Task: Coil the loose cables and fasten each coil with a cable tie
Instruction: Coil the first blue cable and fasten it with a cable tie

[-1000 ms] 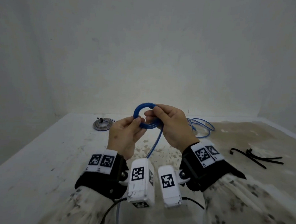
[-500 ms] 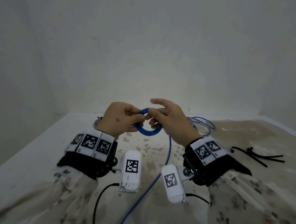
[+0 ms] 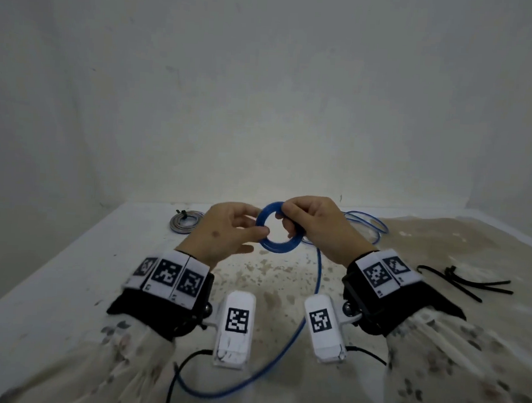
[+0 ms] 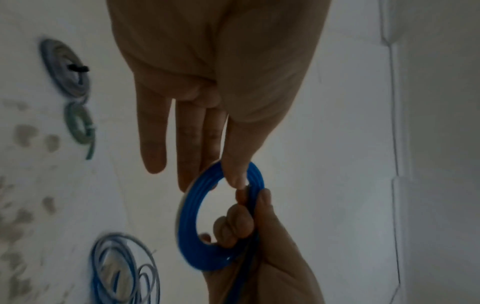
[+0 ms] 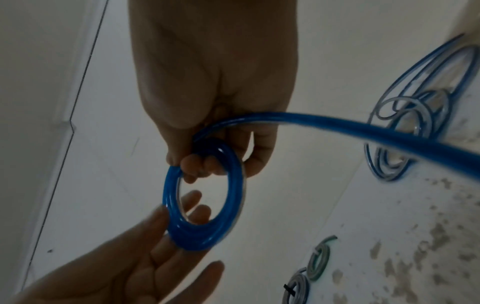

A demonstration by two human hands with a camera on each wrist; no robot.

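A small blue cable coil (image 3: 279, 246) (image 4: 187, 226) (image 5: 197, 236) is held up above the table between both hands. My right hand (image 3: 315, 228) (image 5: 215, 72) grips its right side, fingers curled through the ring. My left hand (image 3: 226, 233) (image 4: 228, 164) pinches the left rim between the thumb and straight fingers. The coil's loose blue tail (image 3: 316, 284) (image 5: 363, 131) drops from the right hand to the table and runs back toward me. Black cable ties (image 3: 464, 281) lie on the table at the right.
A grey coil (image 3: 185, 221) (image 4: 64, 67) fastened with a black tie lies at the back left, a small green-grey coil (image 4: 78, 127) (image 5: 319, 261) beside it. Loose blue and white loops (image 3: 365, 228) (image 5: 405, 133) lie behind the right hand. Walls close the table's back and right sides.
The right hand's fingers, stretched out half a second ago, have curled round the coil. The coil has turned more face-on and the hands sit slightly further apart.
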